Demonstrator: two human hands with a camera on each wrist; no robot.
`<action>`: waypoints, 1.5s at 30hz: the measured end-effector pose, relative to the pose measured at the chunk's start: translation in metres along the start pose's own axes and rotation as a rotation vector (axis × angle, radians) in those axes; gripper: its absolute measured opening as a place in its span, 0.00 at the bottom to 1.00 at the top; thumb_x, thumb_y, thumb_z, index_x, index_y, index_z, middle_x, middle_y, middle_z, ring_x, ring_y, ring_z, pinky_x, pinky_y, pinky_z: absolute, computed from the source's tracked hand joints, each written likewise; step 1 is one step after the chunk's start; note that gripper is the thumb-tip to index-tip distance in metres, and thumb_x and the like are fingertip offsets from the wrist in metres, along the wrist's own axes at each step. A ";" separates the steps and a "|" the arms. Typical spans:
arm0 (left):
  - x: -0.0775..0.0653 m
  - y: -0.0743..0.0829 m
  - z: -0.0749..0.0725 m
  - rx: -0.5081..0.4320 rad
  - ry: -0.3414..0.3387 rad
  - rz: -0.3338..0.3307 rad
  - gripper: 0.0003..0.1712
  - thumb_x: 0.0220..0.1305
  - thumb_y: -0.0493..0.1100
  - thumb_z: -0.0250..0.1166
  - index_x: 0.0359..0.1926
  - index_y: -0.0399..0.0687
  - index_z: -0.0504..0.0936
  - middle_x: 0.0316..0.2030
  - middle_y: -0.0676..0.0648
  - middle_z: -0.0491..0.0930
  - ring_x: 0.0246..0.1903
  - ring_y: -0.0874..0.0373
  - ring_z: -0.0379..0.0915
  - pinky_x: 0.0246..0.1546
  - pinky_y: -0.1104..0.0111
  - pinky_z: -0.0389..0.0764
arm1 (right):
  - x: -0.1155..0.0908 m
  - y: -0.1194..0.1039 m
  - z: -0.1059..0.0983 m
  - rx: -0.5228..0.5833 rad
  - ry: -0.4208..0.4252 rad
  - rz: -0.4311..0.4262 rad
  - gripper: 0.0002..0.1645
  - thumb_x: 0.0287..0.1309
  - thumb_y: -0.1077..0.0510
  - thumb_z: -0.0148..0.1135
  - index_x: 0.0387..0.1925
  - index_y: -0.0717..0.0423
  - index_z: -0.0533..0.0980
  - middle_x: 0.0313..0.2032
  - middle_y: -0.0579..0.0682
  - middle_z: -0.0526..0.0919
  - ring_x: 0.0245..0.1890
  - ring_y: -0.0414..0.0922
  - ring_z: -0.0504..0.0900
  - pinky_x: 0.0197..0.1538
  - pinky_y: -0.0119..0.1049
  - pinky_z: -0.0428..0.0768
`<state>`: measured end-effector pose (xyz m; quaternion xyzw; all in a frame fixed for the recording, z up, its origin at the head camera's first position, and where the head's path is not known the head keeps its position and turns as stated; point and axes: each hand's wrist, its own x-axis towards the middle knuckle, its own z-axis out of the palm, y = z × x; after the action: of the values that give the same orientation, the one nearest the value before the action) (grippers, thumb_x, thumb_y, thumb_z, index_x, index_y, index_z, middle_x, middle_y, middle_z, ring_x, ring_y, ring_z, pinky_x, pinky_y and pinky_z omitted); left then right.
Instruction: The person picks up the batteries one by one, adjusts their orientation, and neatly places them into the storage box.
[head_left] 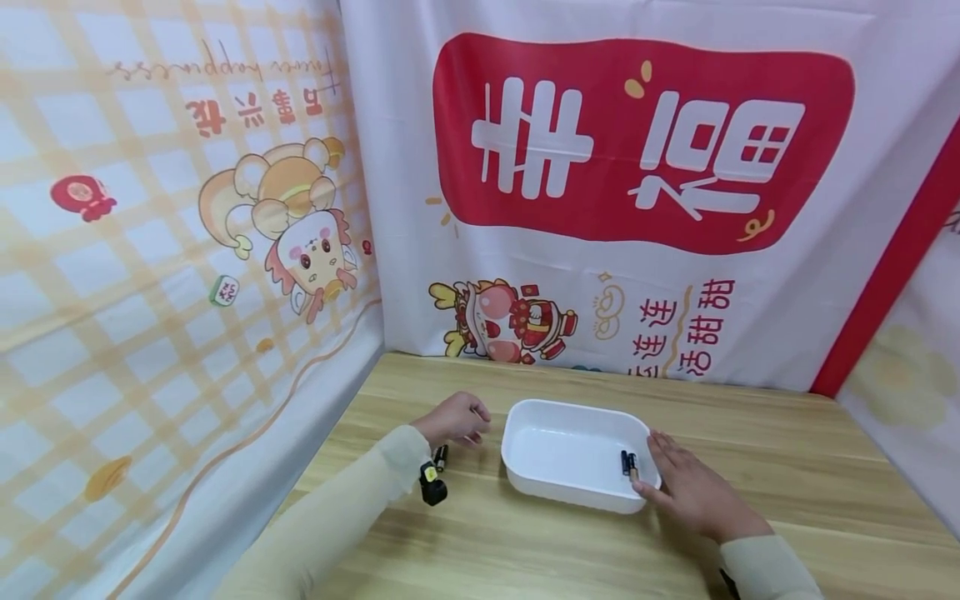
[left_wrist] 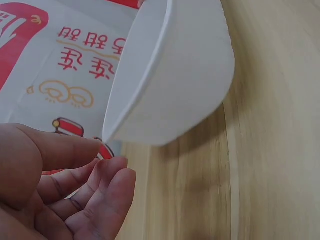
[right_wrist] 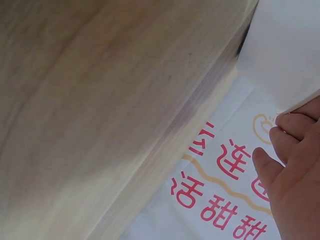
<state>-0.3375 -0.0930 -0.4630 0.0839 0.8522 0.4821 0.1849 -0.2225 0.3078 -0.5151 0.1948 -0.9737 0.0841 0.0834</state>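
A white rectangular tray (head_left: 577, 497) with rounded corners stands on the wooden table. At its right end my right hand (head_left: 693, 492) holds the rim, thumb over the edge and fingers along the outer wall (right_wrist: 285, 50). Black batteries (head_left: 626, 462) lie inside the tray near that thumb. My left hand (head_left: 457, 418) is off the tray's left end, fingers loosely bent with nothing between them. In the left wrist view the thumb and fingertips (left_wrist: 120, 185) sit beside the tray's corner. More small black batteries (head_left: 441, 457) lie by my left wrist, partly hidden by it.
The wooden table (head_left: 480, 542) meets a hanging printed cloth (head_left: 637, 275) at the back. Another checked cloth (head_left: 187, 292) hangs along the left side. A small black camera (head_left: 432, 487) is strapped to my left wrist.
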 end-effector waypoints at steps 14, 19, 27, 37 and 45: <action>-0.023 -0.040 -0.036 0.024 0.057 -0.034 0.09 0.63 0.32 0.64 0.43 0.32 0.78 0.35 0.41 0.79 0.32 0.44 0.81 0.31 0.58 0.86 | -0.001 -0.002 -0.003 0.007 -0.012 0.003 0.53 0.65 0.29 0.46 0.71 0.70 0.55 0.72 0.63 0.53 0.70 0.62 0.53 0.70 0.56 0.57; -0.025 -0.054 -0.047 0.011 0.068 -0.060 0.09 0.63 0.31 0.63 0.44 0.31 0.78 0.36 0.38 0.80 0.31 0.47 0.80 0.31 0.59 0.86 | -0.003 -0.003 -0.003 0.008 -0.009 0.001 0.53 0.65 0.29 0.46 0.70 0.70 0.55 0.72 0.63 0.53 0.71 0.62 0.53 0.70 0.56 0.57; -0.026 -0.076 -0.071 0.094 0.140 -0.092 0.08 0.59 0.29 0.64 0.41 0.32 0.79 0.30 0.38 0.80 0.24 0.52 0.78 0.26 0.60 0.86 | -0.003 -0.003 -0.002 0.009 -0.012 -0.003 0.53 0.66 0.29 0.46 0.70 0.70 0.55 0.72 0.63 0.53 0.71 0.61 0.52 0.70 0.56 0.56; -0.026 -0.101 -0.085 0.087 0.185 -0.089 0.03 0.55 0.25 0.63 0.29 0.34 0.78 0.24 0.39 0.80 0.20 0.54 0.76 0.19 0.65 0.81 | -0.002 -0.002 -0.002 0.007 -0.021 0.014 0.54 0.66 0.28 0.45 0.71 0.70 0.54 0.72 0.63 0.52 0.71 0.62 0.52 0.70 0.56 0.56; -0.031 -0.101 -0.084 0.097 0.191 -0.144 0.03 0.55 0.27 0.65 0.30 0.34 0.79 0.23 0.41 0.80 0.20 0.53 0.77 0.21 0.65 0.83 | -0.001 -0.002 -0.001 0.014 -0.019 0.018 0.54 0.66 0.29 0.45 0.71 0.70 0.54 0.72 0.63 0.52 0.71 0.62 0.52 0.70 0.57 0.56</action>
<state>-0.3385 -0.2224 -0.5030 -0.0151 0.8921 0.4317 0.1329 -0.2208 0.3068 -0.5142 0.1875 -0.9755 0.0896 0.0722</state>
